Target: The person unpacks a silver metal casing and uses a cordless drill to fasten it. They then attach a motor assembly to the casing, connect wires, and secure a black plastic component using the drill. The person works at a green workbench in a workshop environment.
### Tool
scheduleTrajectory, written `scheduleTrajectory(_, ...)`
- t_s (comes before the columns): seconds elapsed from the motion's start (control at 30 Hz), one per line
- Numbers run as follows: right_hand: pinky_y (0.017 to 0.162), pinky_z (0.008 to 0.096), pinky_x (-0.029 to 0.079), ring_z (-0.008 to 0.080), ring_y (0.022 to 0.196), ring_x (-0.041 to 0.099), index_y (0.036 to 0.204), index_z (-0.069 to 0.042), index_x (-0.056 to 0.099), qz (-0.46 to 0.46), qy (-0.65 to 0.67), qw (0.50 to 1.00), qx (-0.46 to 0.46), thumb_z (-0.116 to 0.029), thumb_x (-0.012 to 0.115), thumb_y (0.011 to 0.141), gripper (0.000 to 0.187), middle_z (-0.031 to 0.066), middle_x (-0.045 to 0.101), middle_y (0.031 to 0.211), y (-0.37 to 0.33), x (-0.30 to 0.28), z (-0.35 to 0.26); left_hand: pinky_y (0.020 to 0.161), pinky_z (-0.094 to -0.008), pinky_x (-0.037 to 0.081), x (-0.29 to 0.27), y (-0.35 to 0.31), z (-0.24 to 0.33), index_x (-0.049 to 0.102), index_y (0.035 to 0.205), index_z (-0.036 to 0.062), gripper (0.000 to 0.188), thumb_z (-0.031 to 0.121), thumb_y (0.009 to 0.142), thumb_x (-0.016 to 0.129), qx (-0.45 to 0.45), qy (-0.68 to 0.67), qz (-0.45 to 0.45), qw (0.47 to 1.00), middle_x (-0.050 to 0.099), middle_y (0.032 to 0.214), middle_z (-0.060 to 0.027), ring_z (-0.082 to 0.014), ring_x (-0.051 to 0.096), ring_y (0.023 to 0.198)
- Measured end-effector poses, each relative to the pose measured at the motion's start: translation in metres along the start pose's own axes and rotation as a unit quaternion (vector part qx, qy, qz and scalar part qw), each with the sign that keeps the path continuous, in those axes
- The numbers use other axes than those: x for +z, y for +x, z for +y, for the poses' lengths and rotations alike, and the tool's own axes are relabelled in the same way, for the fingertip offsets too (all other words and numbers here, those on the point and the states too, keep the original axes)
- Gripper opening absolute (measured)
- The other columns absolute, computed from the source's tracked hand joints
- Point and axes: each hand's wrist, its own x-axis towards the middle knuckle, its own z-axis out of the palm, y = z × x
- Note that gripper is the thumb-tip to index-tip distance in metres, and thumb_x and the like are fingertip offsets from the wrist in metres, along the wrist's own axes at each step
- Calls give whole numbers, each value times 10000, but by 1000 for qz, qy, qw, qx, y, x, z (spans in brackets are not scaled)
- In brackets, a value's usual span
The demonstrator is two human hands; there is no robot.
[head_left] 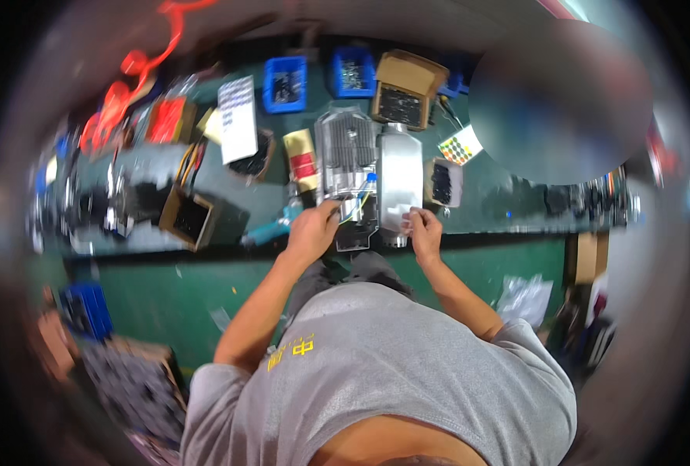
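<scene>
A finned grey metal housing (pixel 346 147) lies on the bench straight ahead of me. Yellow-green wire (pixel 358 208) and a blue connector (pixel 372 179) show at its near part. My left hand (pixel 314 231) is closed at the housing's near left side, its fingertips by the wiring; what they pinch is too small to make out. Against the housing's right side lies a smooth silver metal cover (pixel 400 171). At that cover's near right edge is my right hand (pixel 424 230), thumb and fingers drawn together; whether they grip the edge or a small part is unclear.
Left of the housing lie a teal power tool (pixel 275 225) and a cream-and-red box (pixel 301 161). Blue bins (pixel 285 105) and an open cardboard box (pixel 391 71) of dark small parts stand behind. A small-parts tray (pixel 457 175) sits right. Red coiled hose (pixel 175 35) hangs far left.
</scene>
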Motion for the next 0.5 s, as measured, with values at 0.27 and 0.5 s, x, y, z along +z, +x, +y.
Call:
scheduleTrajectory(0.27,578,302,557,159,695,671,1044,2,686,67,-67,988,124,-152,651,961,178,94,710,880,-77,-104,100,795,-400,550,-2,-29,-10,689,1154,26,245,49,914,645,9,36,5,999,693,1023,-187,-328,690,885)
scheduleTrajectory(0.5,599,354,587,187,705,690,943,-30,688,-22,-111,963,245,-113,637,940,97,64,694,846,-91,-191,197,776,-398,540,-6,-34,45,664,1180,27,312,-9,871,639,48,80,149,984,643,1010,-170,-331,657,920)
